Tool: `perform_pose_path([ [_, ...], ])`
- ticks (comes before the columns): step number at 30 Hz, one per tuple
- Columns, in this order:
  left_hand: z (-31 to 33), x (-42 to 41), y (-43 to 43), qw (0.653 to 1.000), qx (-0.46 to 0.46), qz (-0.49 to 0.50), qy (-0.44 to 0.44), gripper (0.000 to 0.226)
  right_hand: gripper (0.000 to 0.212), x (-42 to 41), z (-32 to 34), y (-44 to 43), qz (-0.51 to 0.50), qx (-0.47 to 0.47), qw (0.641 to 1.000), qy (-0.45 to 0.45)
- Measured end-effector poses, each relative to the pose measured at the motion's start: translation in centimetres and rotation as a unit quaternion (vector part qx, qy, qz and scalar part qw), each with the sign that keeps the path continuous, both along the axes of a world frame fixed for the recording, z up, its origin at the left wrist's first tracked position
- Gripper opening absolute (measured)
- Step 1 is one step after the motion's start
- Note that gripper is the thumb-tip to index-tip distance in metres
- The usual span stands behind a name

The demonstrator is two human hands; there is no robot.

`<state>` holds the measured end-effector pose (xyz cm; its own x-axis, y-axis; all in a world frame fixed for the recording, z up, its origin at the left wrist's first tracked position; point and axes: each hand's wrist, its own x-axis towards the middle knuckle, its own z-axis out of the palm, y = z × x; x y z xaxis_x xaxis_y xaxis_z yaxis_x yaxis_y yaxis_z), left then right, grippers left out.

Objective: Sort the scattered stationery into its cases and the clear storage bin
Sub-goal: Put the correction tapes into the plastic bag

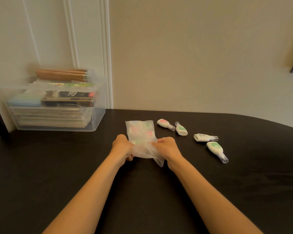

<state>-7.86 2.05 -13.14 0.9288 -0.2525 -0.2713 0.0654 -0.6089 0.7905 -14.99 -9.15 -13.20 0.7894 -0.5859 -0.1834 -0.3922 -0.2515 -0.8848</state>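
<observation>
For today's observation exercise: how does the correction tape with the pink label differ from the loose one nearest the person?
The pink-label correction tape lies farthest back, close to the translucent bag; the nearest correction tape lies farther right, away from the bag. The first has a pink label, the second a green one. Both are white with a clear cap, both caps pointing right and toward the person, and both lie flat on the dark table, untouched.

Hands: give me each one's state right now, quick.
Left hand: grips the near end of the translucent plastic bag of correction tapes.
Right hand: pinches the same bag's open end.
</observation>
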Motion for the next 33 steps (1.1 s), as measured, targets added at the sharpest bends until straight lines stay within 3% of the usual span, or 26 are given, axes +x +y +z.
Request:
perform_pose_path([
  [4, 1.2, -0.3, 1.1, 0.983, -0.127, -0.021, 0.133, 0.017, 0.032, -0.2, 0.6, -1.3, 0.002, 0.034, 0.999, 0.023],
  [10, 1.6, -0.5, 1.9, 0.979, -0.1, -0.059, 0.17, 0.023, 0.033, -0.7, 0.7, -1.5, 0.028, 0.009, 0.999, 0.018],
  [13, 1.6, -1.1, 1.8, 0.981, -0.094, -0.056, 0.161, 0.009, 0.028, -1.1, 0.8, -1.6, 0.036, -0.004, 0.999, 0.031],
  [17, 1.2, -1.2, 1.5, 0.983, -0.109, -0.051, 0.136, 0.014, 0.01, -1.0, 0.2, -1.8, 0.02, -0.038, 0.999, 0.03],
  [19, 1.0, -1.3, 1.4, 0.986, -0.096, -0.057, 0.126, 0.012, 0.013, -0.9, -0.3, -1.6, 0.019, -0.088, 0.996, 0.004],
  [23, 1.3, -1.1, 1.2, 0.995, -0.019, -0.064, 0.077, 0.03, 0.008, -1.0, -0.9, -1.5, 0.029, -0.21, 0.977, -0.029],
  [27, 1.2, -0.6, 1.2, 0.998, 0.05, -0.042, 0.008, 0.041, 0.014, -1.1, -1.2, -1.3, 0.034, -0.256, 0.966, -0.014],
  [33, 0.5, -0.7, 0.5, 0.999, 0.029, -0.023, -0.012, 0.027, 0.023, -1.0, -1.3, -1.4, 0.046, -0.272, 0.961, -0.012],
])
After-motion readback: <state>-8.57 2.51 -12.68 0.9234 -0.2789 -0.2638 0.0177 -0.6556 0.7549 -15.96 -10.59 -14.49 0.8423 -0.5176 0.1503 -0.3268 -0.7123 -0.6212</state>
